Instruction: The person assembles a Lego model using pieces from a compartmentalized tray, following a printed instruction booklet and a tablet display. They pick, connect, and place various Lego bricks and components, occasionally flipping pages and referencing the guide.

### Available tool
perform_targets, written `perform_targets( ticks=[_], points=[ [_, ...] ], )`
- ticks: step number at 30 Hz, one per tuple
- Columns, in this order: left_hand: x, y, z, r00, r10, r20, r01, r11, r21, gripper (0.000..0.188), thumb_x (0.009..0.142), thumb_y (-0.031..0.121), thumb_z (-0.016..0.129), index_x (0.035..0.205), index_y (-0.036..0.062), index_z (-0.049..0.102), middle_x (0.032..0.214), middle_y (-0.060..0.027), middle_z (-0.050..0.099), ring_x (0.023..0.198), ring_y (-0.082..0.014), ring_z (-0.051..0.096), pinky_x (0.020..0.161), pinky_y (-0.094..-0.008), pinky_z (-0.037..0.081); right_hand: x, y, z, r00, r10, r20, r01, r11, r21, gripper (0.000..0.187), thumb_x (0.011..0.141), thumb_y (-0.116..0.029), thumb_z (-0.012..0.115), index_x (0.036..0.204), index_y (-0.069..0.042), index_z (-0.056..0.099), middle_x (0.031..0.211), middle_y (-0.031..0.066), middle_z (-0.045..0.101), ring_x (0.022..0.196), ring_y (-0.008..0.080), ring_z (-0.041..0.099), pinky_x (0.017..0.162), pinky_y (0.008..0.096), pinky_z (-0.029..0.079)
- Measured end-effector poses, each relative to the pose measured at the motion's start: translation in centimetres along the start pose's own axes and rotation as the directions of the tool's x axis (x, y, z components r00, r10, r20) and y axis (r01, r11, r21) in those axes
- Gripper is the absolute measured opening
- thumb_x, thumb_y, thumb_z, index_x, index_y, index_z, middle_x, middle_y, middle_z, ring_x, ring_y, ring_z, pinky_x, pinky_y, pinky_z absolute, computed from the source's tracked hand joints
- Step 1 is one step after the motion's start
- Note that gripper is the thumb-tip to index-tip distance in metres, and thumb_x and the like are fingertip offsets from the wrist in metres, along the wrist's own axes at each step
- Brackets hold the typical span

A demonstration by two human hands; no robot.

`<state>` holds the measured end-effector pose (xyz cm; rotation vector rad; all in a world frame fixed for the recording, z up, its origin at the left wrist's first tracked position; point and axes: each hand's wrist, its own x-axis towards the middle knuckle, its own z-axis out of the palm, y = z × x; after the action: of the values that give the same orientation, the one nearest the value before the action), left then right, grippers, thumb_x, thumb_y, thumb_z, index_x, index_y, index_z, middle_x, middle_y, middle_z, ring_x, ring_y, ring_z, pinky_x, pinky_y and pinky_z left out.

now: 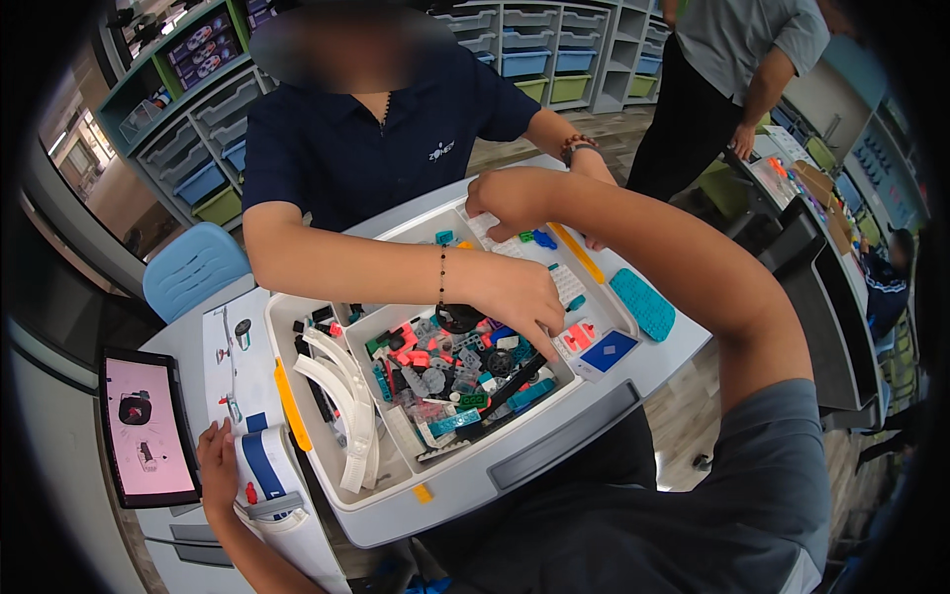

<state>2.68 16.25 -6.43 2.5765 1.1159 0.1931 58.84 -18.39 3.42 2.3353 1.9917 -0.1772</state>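
My left hand (pixel 218 467) lies with fingers stretched out at the edge of a white-and-blue sheet (pixel 267 463), beside a small red piece (pixel 251 492). Across the box, my right hand (pixel 510 201) reaches down over a white sorting tray (pixel 503 243), thumb and fingers bent but apart; its fingertips are partly hidden. Small blue bricks (pixel 543 239) sit close to it. Between my arms stands a white storage box (pixel 401 436) of mixed building bricks (pixel 450 361). A co-worker's hand (pixel 520 302) reaches into it from the opposite side.
A tablet (pixel 148 426) with a pink screen stands at the left. Curved white pieces (pixel 341 396) lie in the box's left compartment. A teal tray (pixel 643 304) rests on the table's right. Beyond are a blue chair (pixel 196 269), a standing person (pixel 727 89) and drawer shelves (pixel 544 61).
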Motion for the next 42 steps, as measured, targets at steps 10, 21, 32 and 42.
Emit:
perform_targets(
  ticks=[10,21,32,42],
  points=[
    [0.2,0.3,-0.2,0.999,0.026,-0.02,-0.026,0.999,-0.02,0.038,0.11,0.026,0.05,0.141,0.0094,0.066,0.145,-0.0199,0.053,0.139,-0.0355,0.046,0.118,-0.0434,0.037,-5.6,2.3,-4.2,0.882,0.032,-0.47,0.064,0.98,0.186,0.046,0.082,-0.027,0.081,0.117,0.002,0.072,0.106,0.0148,0.072,0.093,0.0241,0.073,0.079,0.0342,0.059],
    [0.3,-0.1,0.4,0.999,0.021,-0.028,-0.02,1.0,0.007,0.041,0.11,0.028,0.049,0.141,0.0078,0.066,0.143,-0.0209,0.054,0.139,-0.0369,0.047,0.118,-0.0442,0.036,-17.4,-10.2,-1.2,0.771,0.554,-0.313,0.614,-0.518,0.595,0.049,0.107,-0.036,0.054,0.136,0.003,0.053,0.121,0.0166,0.069,0.108,0.0269,0.071,0.096,0.0395,0.06],
    [1.0,-3.9,1.8,0.965,0.175,-0.193,-0.157,0.982,0.103,0.033,0.101,0.026,0.064,0.128,0.0092,0.072,0.133,-0.0217,0.064,0.125,-0.0396,0.057,0.11,-0.0455,0.043,-14.6,-20.2,2.6,0.802,0.576,-0.158,0.492,-0.487,0.722,0.057,0.099,-0.028,0.066,0.143,0.005,0.05,0.123,0.0173,0.067,0.113,0.0256,0.069,0.097,0.0391,0.058],
    [-9.1,19.5,-6.3,0.799,0.601,0.01,-0.318,0.436,-0.842,0.084,0.078,0.017,0.092,0.152,0.0069,0.054,0.137,-0.0108,0.055,0.103,-0.0202,0.062,0.088,-0.0326,0.052,-8.9,-31.7,-3.1,0.744,-0.035,-0.667,0.441,0.776,0.452,0.054,0.068,-0.002,0.082,0.121,-0.005,0.072,0.104,0.0132,0.071,0.085,0.0308,0.068,0.077,0.0377,0.057]
  ],
)
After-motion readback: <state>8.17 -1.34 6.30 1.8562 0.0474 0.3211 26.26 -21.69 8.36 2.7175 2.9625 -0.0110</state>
